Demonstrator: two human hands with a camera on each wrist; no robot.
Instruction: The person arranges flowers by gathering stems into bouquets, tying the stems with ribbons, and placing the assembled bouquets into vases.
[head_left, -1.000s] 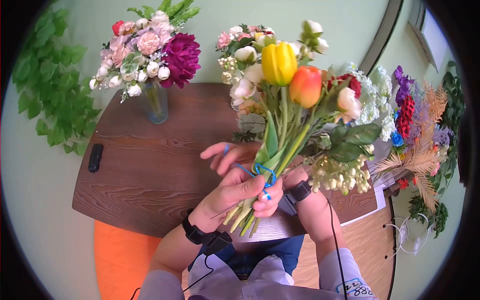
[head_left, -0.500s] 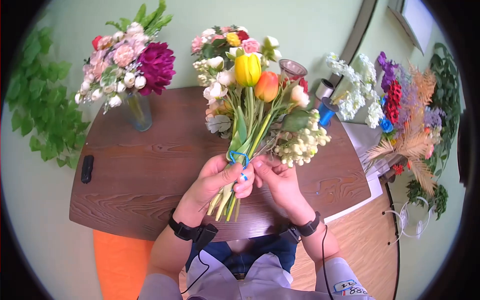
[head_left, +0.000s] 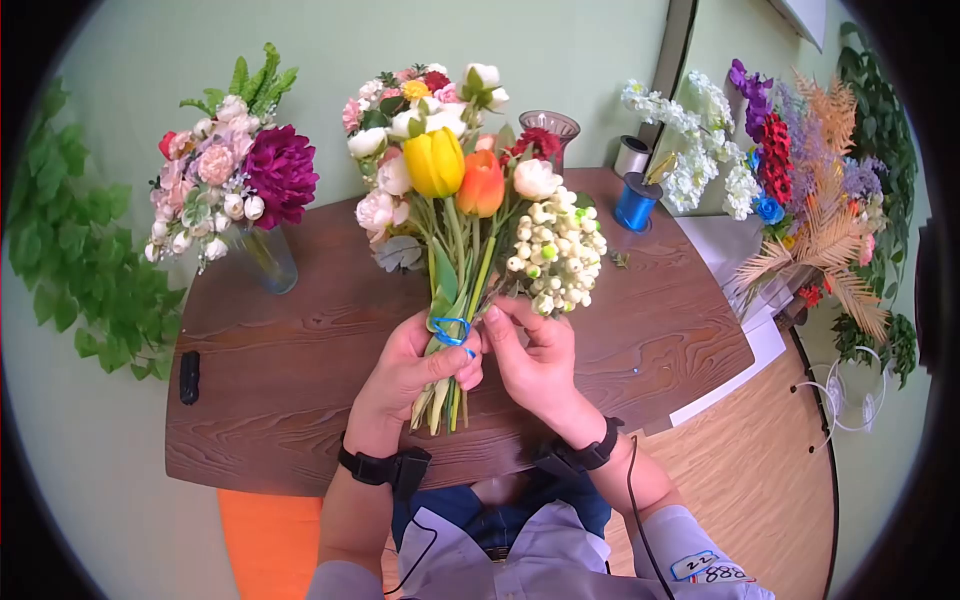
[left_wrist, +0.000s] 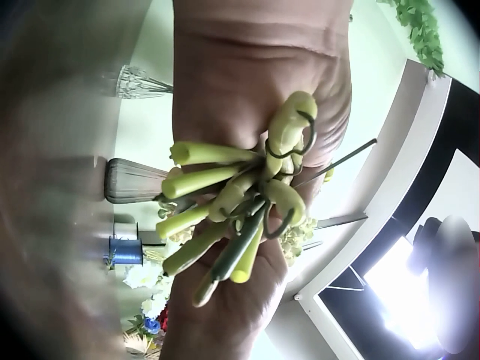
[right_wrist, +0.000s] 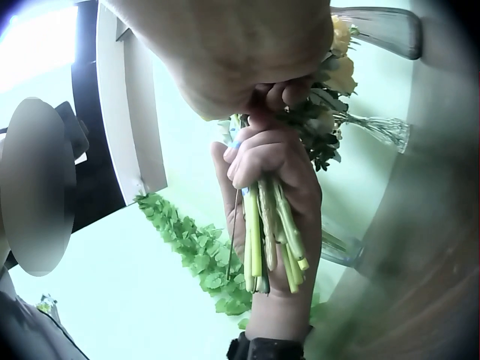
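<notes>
My left hand (head_left: 405, 365) grips a bouquet's bundled stems (left_wrist: 202, 187), whose cut ends stick out below the fist. A blue ribbon (head_left: 449, 330) is looped around the stems just above the thumb. The bouquet carries a yellow tulip (head_left: 433, 163), an orange tulip (head_left: 481, 184), white blooms and a spray of cream berries (head_left: 555, 250) on its right side. With thumb and fingers, my right hand (head_left: 535, 365) pinches the thin stem of the berry spray, close beside the left hand. The right fingertips are partly hidden in both wrist views.
A glass vase (head_left: 268, 262) of pink and magenta flowers stands at the table's left. Blue spool (head_left: 635, 205) and pinkish glass vase (head_left: 560, 132) sit at the back right. A small black object (head_left: 189, 378) lies near the left edge; more flowers (head_left: 775, 170) stand right.
My right hand has come from behind the bouquet to its right side. The berry spray now stands higher, nearer the tulips. My left hand keeps its grip on the stems.
</notes>
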